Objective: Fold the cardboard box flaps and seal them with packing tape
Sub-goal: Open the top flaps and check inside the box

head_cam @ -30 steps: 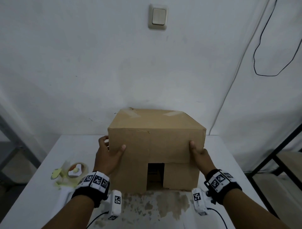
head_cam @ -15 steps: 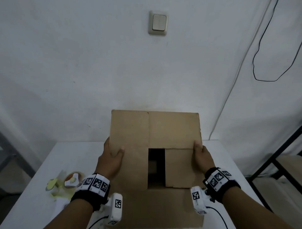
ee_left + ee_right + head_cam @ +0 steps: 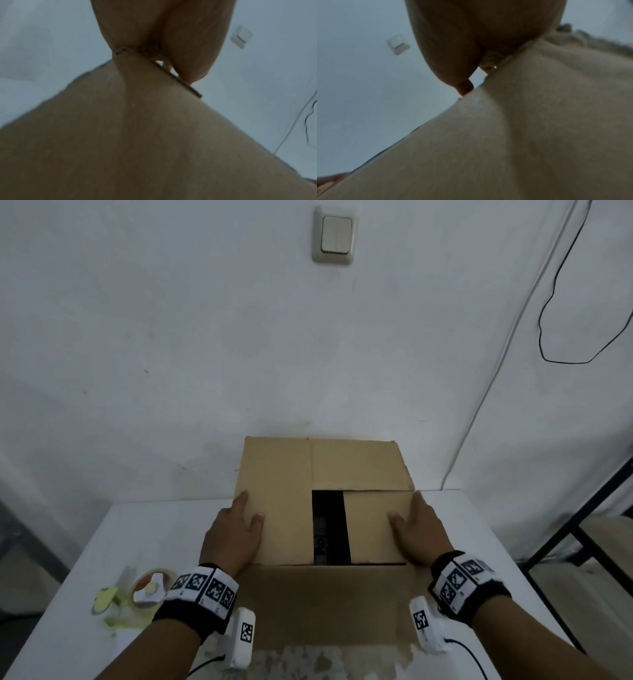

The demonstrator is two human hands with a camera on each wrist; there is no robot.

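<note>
A brown cardboard box (image 3: 281,474) stands on the white table (image 3: 137,525) with its flap face turned up. The flaps lie folded flat, leaving a dark gap (image 3: 329,525) in the near middle. My left hand (image 3: 233,529) grips the box's left edge, thumb on top and fingers down the side. My right hand (image 3: 418,529) grips the right edge the same way. The left wrist view shows the left hand (image 3: 163,33) straddling the cardboard (image 3: 137,135); the right wrist view shows the right hand (image 3: 471,33) on the cardboard (image 3: 522,135). A tape roll in a dispenser (image 3: 149,590) lies left of my left wrist.
The box sits close to a white wall with a light switch (image 3: 336,235) and a hanging black cable (image 3: 548,302). A black metal frame (image 3: 582,525) stands off the table's right side. The table's near surface is worn and stained (image 3: 325,659).
The box has tipped toward me, so the face with the flaps and the gap now points up. Both hands stayed on its sides and came nearer.
</note>
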